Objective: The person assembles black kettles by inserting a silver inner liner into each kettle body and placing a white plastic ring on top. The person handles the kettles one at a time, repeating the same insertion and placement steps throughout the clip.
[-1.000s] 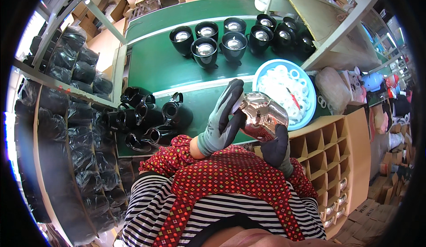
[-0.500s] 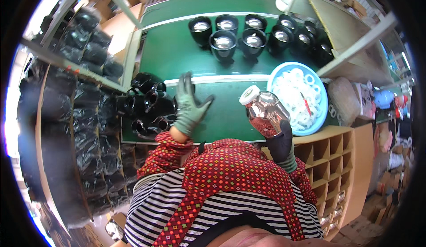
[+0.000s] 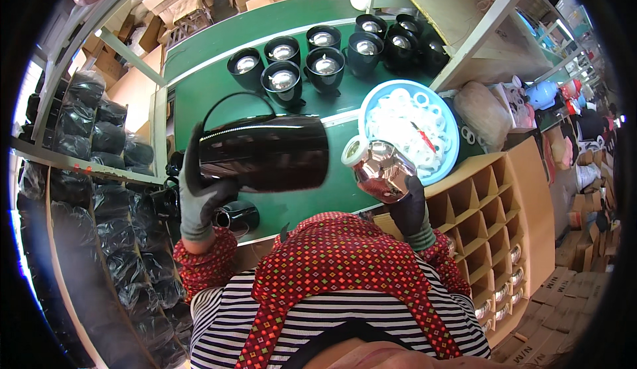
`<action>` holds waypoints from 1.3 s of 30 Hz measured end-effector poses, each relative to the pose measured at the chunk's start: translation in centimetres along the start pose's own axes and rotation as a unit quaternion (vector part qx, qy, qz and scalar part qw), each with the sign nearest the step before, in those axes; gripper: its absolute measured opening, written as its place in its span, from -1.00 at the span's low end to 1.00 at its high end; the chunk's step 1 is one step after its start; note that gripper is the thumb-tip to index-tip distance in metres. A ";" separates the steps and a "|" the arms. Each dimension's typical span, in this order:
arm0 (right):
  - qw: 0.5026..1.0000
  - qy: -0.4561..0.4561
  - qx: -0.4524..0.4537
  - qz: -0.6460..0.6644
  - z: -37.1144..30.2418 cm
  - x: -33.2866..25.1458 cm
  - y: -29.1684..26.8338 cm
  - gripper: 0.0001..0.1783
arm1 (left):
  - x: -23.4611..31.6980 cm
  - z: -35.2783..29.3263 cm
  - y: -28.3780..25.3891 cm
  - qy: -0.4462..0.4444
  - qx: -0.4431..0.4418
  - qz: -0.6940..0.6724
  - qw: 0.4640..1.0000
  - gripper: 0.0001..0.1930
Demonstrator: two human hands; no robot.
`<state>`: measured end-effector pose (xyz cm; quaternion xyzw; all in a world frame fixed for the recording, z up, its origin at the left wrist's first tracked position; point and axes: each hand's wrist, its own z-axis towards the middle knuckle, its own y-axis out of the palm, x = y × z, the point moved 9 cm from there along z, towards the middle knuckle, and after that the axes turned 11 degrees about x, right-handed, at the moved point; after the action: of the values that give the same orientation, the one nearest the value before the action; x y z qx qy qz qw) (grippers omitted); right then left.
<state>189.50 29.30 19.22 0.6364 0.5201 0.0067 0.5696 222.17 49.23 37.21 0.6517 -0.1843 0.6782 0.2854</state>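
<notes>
A glossy black jug casing (image 3: 265,153) with a thin hoop handle lies sideways in the air above the green table. My gloved left hand (image 3: 202,203) is closed around its left end. In my right hand (image 3: 410,211), in a dark glove, is a silvery glass flask liner (image 3: 388,170), tilted with its neck toward the casing. A white ring (image 3: 354,150) sits around that neck. The casing's right end and the liner's neck are close but apart. Another black casing (image 3: 240,216) lies on the table under my left hand.
Several black casings (image 3: 282,80) with silvery liners inside stand at the back of the green table (image 3: 345,200). A blue basin (image 3: 456,140) of white rings is beyond my right hand. A divided carton (image 3: 488,196) holds liners at right. Plastic-wrapped black casings (image 3: 136,236) are stacked at left.
My left hand, open over the table before, now grips a black casing and has lifted it. The liner stays in my right hand. The view has shifted, turning the table.
</notes>
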 end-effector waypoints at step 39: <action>0.890 -0.273 0.024 -0.364 -5.5 -7.2 3.1 -0.49 | -4.3 -2.0 12.6 0.068 -0.253 -0.076 0.962 0.15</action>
<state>184.96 28.97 27.64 0.3926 0.5395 -0.3879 0.6359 212.67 40.17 34.29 0.5227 -0.2800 0.6286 0.5033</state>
